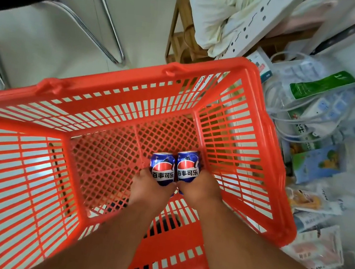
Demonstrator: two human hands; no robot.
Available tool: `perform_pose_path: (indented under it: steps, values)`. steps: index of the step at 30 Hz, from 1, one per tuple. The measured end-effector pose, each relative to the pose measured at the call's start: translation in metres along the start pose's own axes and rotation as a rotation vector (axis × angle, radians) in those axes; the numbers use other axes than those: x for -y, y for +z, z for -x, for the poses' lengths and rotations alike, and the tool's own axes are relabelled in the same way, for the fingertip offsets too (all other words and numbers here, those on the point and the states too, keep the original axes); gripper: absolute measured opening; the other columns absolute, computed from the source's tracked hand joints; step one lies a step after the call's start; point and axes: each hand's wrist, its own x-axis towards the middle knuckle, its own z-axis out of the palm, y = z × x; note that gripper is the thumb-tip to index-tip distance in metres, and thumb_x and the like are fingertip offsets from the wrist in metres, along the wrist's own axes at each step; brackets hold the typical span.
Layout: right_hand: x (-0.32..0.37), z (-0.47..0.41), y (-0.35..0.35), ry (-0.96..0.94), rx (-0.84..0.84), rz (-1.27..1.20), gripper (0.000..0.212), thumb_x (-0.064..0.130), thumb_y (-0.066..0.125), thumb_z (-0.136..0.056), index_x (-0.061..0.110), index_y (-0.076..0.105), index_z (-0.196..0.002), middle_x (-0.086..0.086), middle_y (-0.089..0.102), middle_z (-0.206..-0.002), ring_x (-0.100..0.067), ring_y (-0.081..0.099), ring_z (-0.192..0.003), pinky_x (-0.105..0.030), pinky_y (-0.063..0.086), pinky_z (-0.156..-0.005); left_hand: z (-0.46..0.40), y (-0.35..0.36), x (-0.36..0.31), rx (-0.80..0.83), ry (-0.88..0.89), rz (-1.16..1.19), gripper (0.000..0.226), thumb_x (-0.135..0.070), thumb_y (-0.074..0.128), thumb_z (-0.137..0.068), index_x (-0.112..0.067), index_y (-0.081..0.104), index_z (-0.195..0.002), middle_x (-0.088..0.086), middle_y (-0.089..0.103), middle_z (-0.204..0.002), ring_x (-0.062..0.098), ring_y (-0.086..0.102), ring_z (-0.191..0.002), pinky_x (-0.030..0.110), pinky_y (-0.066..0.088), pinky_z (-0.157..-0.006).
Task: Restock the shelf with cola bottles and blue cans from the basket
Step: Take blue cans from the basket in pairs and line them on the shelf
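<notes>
Inside the orange basket (131, 96), the left hand (150, 186) grips one blue can (162, 168) and the right hand (198, 188) grips another (188, 164), side by side. The cans seem to hover just above the basket's mesh bottom, though that is hard to judge.

Two cans (173, 170) side by side inside basket (113, 100).
</notes>
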Motion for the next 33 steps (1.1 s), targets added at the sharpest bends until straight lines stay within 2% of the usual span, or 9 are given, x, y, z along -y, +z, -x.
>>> perform_pose_path:
  steps: [2,4,8,11,14,17,21,25,33]
  values:
    - [-0.004,-0.005,0.001,-0.014,0.012,-0.023,0.024,0.021,0.078,-0.087,0.017,0.072,-0.109,-0.001,0.070,-0.093,-0.016,0.061,-0.073,-0.022,0.037,-0.055,-0.014,0.012,0.012,-0.022,0.008,-0.029,0.074,-0.065,0.074,-0.046,-0.032,0.067,-0.112,-0.002,0.072,-0.104,0.021,0.073,-0.093,0.046,0.066,-0.079]
    - [-0.007,-0.010,0.001,-0.018,0.038,-0.019,0.024,0.021,0.079,-0.086,0.018,0.073,-0.109,-0.002,0.072,-0.094,-0.017,0.065,-0.078,-0.024,0.043,-0.060,-0.017,0.013,0.011,-0.002,0.009,-0.031,0.074,-0.064,0.074,-0.046,-0.031,0.067,-0.112,-0.001,0.072,-0.104,0.019,0.074,-0.088,0.042,0.066,-0.075]
    - [-0.007,-0.016,0.008,-0.026,0.061,0.025,0.046,0.029,0.091,-0.075,0.021,0.071,-0.116,-0.001,0.075,-0.103,-0.022,0.072,-0.095,-0.040,0.061,-0.086,0.000,-0.006,-0.010,0.068,0.008,-0.022,0.043,-0.038,0.089,-0.069,-0.028,0.072,-0.107,-0.007,0.076,-0.088,0.007,0.073,-0.069,0.017,0.049,-0.047]
    - [-0.006,-0.018,0.007,-0.029,0.040,0.022,0.049,0.031,0.093,-0.072,0.023,0.071,-0.114,0.001,0.075,-0.101,-0.020,0.072,-0.091,-0.035,0.059,-0.080,0.002,-0.015,-0.012,0.089,0.036,-0.027,0.026,-0.030,0.088,-0.077,-0.029,0.074,-0.099,-0.009,0.074,-0.076,-0.001,0.066,-0.057,0.009,0.039,-0.038]
    - [-0.003,-0.015,-0.002,-0.014,0.059,-0.001,0.052,0.035,0.095,-0.068,0.022,0.071,-0.112,0.000,0.075,-0.099,-0.021,0.071,-0.087,-0.030,0.053,-0.071,0.010,-0.025,-0.016,0.112,0.086,-0.006,0.019,-0.028,0.088,-0.080,-0.029,0.073,-0.092,-0.008,0.075,-0.075,0.001,0.068,-0.059,0.015,0.046,-0.046]
    - [0.002,0.000,-0.015,-0.006,0.049,-0.066,0.053,0.031,0.095,-0.066,0.020,0.072,-0.112,-0.002,0.076,-0.099,-0.022,0.074,-0.086,-0.036,0.061,-0.079,0.027,-0.036,-0.024,0.102,0.114,0.011,0.021,-0.024,0.088,-0.080,-0.030,0.069,-0.087,-0.005,0.076,-0.079,0.009,0.072,-0.068,0.021,0.052,-0.055]
    - [0.009,0.042,-0.043,-0.040,0.035,-0.178,0.048,0.028,0.096,-0.064,0.020,0.074,-0.105,0.000,0.077,-0.093,-0.017,0.074,-0.079,-0.033,0.061,-0.076,0.062,-0.063,-0.044,0.077,0.165,0.013,0.025,-0.023,0.088,-0.079,-0.029,0.067,-0.091,-0.002,0.076,-0.083,0.017,0.074,-0.073,0.027,0.056,-0.058]
    - [0.014,0.107,-0.082,-0.116,-0.021,-0.292,0.034,0.022,0.094,-0.068,0.018,0.077,-0.096,0.002,0.077,-0.086,-0.016,0.074,-0.077,-0.027,0.057,-0.068,0.118,-0.101,-0.072,0.054,0.233,0.016,0.036,-0.026,0.090,-0.076,-0.028,0.065,-0.103,-0.003,0.075,-0.088,0.016,0.072,-0.075,0.028,0.053,-0.060]
    - [0.007,0.282,-0.157,-0.238,-0.176,-0.486,0.042,0.028,0.096,-0.068,0.026,0.075,-0.104,0.004,0.077,-0.098,-0.019,0.074,-0.094,-0.034,0.058,-0.089,0.275,-0.180,-0.123,0.034,0.472,-0.075,0.033,-0.025,0.091,-0.075,-0.025,0.069,-0.100,-0.010,0.074,-0.086,0.007,0.070,-0.077,0.022,0.051,-0.063]
